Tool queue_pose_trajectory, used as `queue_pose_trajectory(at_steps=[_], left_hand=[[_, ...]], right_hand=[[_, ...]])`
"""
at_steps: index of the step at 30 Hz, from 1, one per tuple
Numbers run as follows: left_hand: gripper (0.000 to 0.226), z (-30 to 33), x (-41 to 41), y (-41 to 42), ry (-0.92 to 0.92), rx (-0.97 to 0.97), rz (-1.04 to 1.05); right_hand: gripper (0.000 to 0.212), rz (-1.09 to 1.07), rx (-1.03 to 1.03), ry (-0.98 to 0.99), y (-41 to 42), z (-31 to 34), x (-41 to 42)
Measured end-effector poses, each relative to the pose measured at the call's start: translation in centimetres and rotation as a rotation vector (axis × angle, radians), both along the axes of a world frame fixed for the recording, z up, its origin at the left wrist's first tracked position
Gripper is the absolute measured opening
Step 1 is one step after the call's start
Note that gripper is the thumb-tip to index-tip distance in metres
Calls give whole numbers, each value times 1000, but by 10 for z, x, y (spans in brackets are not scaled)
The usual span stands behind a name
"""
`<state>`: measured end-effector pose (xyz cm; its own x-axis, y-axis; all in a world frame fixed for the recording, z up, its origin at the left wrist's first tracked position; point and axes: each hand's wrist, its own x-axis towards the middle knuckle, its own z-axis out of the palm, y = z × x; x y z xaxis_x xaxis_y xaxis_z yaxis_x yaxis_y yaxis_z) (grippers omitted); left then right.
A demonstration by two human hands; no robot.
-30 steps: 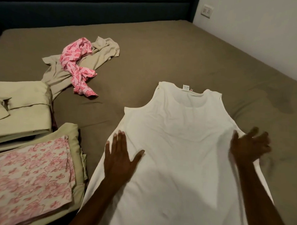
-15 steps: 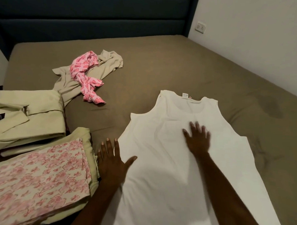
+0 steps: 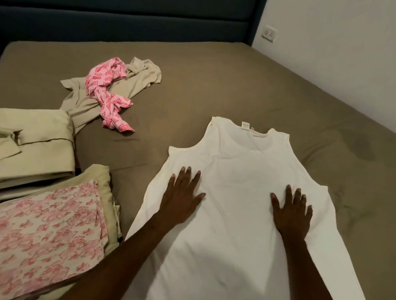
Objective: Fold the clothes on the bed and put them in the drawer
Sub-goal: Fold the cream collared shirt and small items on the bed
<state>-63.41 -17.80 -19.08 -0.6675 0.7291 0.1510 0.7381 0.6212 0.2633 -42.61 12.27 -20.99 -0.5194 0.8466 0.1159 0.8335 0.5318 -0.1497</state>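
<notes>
Left hand [image 3: 181, 201], right hand [image 3: 291, 211]: flat, fingers spread, pressing white vest [image 3: 236, 173] at 6 o'clock; risk: uneven smoothing drags fabric, creases set

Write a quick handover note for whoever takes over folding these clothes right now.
Left hand and right hand: both flat, pressing on the white tank top, spread face up on the bed; no grip on anything.
Done: two folded stacks at left, the beige stack and the floral stack.
Left: fold the tank top, then the crumpled beige shirt and the pink garment lying on it. No drawer in view.
</notes>
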Motion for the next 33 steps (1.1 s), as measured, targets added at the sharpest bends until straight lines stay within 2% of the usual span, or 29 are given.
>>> queue_pose_trajectory(at_steps=[1, 5, 9, 13, 16, 18, 22, 25, 30, 33], left_hand=[[78, -3, -16, 9, -5, -39, 20], [63, -8, -89, 2, 43, -125, 334], [55, 3, -102, -1, 39, -236, 363], [56, 23, -66, 18, 21, -168, 368], [77, 21, 6, 15, -26, 31, 238], [96, 14, 45, -2, -78, 33, 211], [123, 9, 59, -56, -72, -47, 460], [127, 11, 58, -68, -96, -84, 530], [131, 19, 60, -71, -113, -121, 447], [139, 21, 90, -73, -87, -48, 277]], right_hand=[[82, -16, -10, 2, 3, 0, -2], [80, 7, 33, 47, 4, -3, -2], [83, -9, 20, 62, 3, -5, -1], [80, -6, 47, 86, 1, -9, -1], [78, -6, 48, 86, 2, -9, -1], [77, -4, 59, 96, 1, -8, -2], [81, -9, 16, 101, 2, -4, 0], [88, -12, -36, 89, 0, 2, 0], [114, -22, -221, 123, 4, 26, 2], [104, -76, -89, 152, -32, 33, 8]])
